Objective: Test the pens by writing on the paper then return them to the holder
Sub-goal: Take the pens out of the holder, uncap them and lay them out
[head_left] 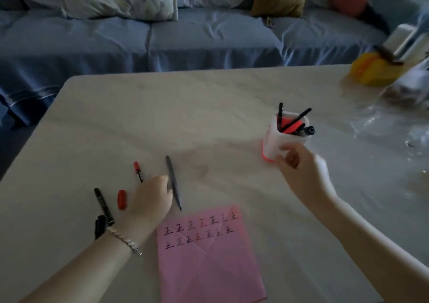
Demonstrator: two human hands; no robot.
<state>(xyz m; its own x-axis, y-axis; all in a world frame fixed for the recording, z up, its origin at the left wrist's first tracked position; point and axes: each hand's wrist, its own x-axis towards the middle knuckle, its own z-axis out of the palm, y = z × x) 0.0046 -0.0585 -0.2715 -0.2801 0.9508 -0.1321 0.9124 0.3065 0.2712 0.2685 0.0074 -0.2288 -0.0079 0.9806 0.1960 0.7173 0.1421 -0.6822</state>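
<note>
A pink paper [209, 256] with rows of written marks lies near the table's front edge. My left hand [152, 198] rests on the table with its fingertips on a grey pen [173, 182]. To its left lie a red-capped pen [138, 171], a loose red cap [121, 199], a black marker [103, 206] and a black cap [99, 226]. The white pen holder [277, 140] with a red inside holds several black pens [294, 121]. My right hand [301, 165] touches the holder's near side; it is blurred.
The pale marble table [185, 116] carries a yellow object [373, 70], a bag and clear plastic things [394, 121] at the far right. A blue sofa [162, 37] with cushions runs behind the table.
</note>
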